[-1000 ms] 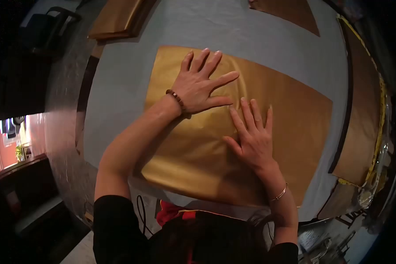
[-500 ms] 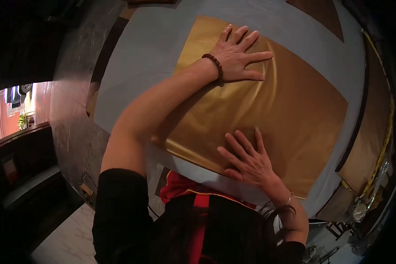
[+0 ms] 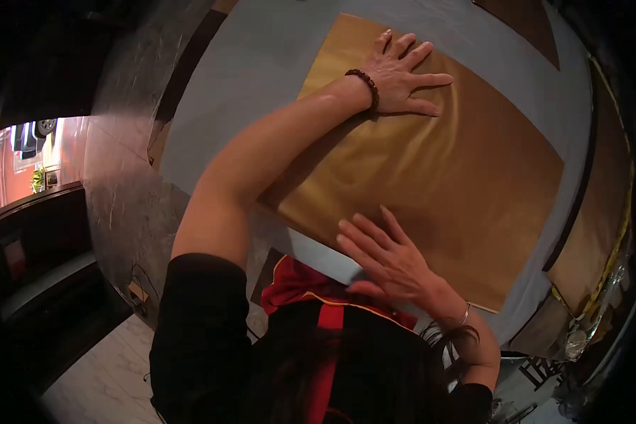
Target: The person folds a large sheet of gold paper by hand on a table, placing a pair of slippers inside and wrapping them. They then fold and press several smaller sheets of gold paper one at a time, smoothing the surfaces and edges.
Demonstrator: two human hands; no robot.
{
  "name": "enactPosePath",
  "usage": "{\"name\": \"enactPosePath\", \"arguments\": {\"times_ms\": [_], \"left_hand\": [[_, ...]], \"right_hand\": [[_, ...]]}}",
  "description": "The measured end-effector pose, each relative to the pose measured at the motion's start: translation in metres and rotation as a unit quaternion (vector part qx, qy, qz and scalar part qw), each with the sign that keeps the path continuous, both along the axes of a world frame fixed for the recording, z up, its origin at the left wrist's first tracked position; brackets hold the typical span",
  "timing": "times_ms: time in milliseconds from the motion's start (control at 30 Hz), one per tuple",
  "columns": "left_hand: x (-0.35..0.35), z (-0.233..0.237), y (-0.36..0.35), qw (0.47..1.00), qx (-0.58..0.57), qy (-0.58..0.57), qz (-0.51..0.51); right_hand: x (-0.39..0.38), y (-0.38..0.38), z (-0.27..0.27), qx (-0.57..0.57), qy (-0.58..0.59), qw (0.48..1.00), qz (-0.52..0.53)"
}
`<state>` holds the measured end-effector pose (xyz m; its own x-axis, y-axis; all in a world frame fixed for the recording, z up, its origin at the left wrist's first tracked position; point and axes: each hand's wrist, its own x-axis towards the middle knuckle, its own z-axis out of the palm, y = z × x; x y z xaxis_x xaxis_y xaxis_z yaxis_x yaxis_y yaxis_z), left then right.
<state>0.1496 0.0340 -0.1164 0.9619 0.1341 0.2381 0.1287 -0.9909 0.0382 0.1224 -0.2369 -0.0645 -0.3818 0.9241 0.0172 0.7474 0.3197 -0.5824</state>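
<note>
On the head view I saw the left hand (image 3: 403, 74) open, palm flat and fingers spread, pressing the far corner of the gold sheet (image 3: 473, 177), which lay on the grey table (image 3: 261, 71). The right hand (image 3: 385, 258) was open at the near edge, but too blurred to tell contact. Smoothing well, I judged, needed flat palms and even, outward pressure.

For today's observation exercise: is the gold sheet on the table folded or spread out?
Spread out. The gold sheet lies in one flat layer on the grey table, with the left hand pressed flat on it.
</note>
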Motion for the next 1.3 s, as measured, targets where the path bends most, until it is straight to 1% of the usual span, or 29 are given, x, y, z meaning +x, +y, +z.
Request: {"name": "enactPosePath", "arguments": {"times_ms": [33, 67, 133, 267, 367, 400, 467, 500, 533, 600, 633, 700, 733, 767, 833, 867, 900, 967, 1033, 1100, 1167, 1200, 1267, 1300], "left_hand": [[-0.001, 0.0, -0.001, 1.0, 0.002, 0.0, 0.0], [-0.002, 0.001, -0.001, 1.0, -0.001, -0.001, 0.0], [-0.002, 0.002, 0.0, 1.0, 0.0, -0.005, 0.001], [-0.003, 0.002, 0.0, 1.0, -0.01, 0.001, 0.002], [-0.002, 0.002, 0.001, 1.0, -0.007, -0.008, -0.015], [-0.001, 0.002, 0.003, 0.999, -0.012, -0.006, -0.029], [-0.001, 0.003, 0.002, 1.0, -0.009, -0.004, -0.026], [-0.001, 0.004, 0.0, 1.0, -0.008, 0.0, -0.022], [-0.003, 0.006, -0.001, 1.0, -0.004, 0.004, -0.018], [-0.003, 0.007, -0.003, 1.0, -0.002, -0.007, -0.016], [-0.003, 0.015, -0.007, 1.0, -0.009, 0.018, -0.008], [-0.003, 0.008, -0.004, 1.0, -0.014, 0.005, -0.008], [-0.003, 0.012, -0.005, 1.0, -0.02, 0.006, -0.01], [-0.004, 0.016, -0.007, 1.0, -0.013, -0.003, -0.019], [-0.004, 0.019, -0.008, 0.999, -0.024, 0.022, -0.011], [-0.003, 0.019, -0.007, 0.999, -0.035, 0.024, -0.011], [-0.003, 0.021, -0.008, 0.999, -0.032, 0.021, -0.018], [-0.004, 0.021, -0.009, 0.999, -0.037, 0.027, -0.007], [-0.002, 0.019, -0.007, 0.998, -0.051, 0.026, -0.011], [-0.003, 0.022, -0.009, 0.998, -0.054, 0.035, -0.005], [-0.004, 0.022, -0.009, 0.998, -0.052, 0.039, -0.005], [-0.003, 0.023, -0.008, 0.998, -0.048, 0.043, -0.005], [-0.003, 0.022, -0.008, 0.998, -0.049, 0.04, -0.007], [-0.003, 0.021, -0.008, 0.998, -0.05, 0.04, -0.007]], "right_hand": [[-0.002, 0.013, -0.003, 0.021, -0.031, 0.999, -0.01], [-0.006, 0.023, -0.008, 0.023, -0.031, 0.999, -0.01], [-0.018, 0.038, -0.024, 0.067, -0.069, 0.995, -0.005], [-0.039, 0.039, -0.035, 0.084, -0.05, 0.995, -0.01], [-0.037, 0.024, -0.024, 0.06, 0.072, 0.996, 0.011], [-0.022, 0.022, -0.017, 0.057, 0.053, 0.997, -0.008], [0.017, 0.023, -0.009, 0.085, -0.006, 0.989, -0.121], [0.041, 0.027, -0.008, 0.078, -0.012, 0.978, -0.194], [0.06, 0.033, -0.01, 0.082, -0.027, 0.974, -0.21], [0.097, 0.043, -0.021, 0.097, -0.124, 0.926, -0.342], [0.11, 0.049, -0.024, 0.106, -0.137, 0.919, -0.355], [0.129, 0.07, -0.03, 0.098, -0.138, 0.906, -0.389], [0.136, 0.077, -0.035, 0.077, -0.135, 0.905, -0.396], [0.142, 0.08, -0.04, 0.086, -0.142, 0.9, -0.404], [0.154, 0.085, -0.045, 0.054, -0.176, 0.885, -0.428], [0.163, 0.083, -0.047, 0.038, -0.218, 0.873, -0.435], [0.173, 0.078, -0.046, 0.04, -0.219, 0.869, -0.442], [0.196, 0.055, -0.046, -0.003, -0.215, 0.825, -0.522], [0.222, 0.016, -0.053, -0.005, -0.219, 0.764, -0.607], [0.242, -0.024, -0.046, -0.048, -0.224, 0.701, -0.676], [0.247, -0.054, -0.041, -0.069, -0.178, 0.658, -0.728], [0.248, -0.059, -0.043, -0.068, -0.18, 0.656, -0.73], [0.252, -0.067, -0.049, -0.108, -0.215, 0.587, -0.773], [0.247, -0.064, -0.046, -0.106, -0.216, 0.585, -0.775]]}}
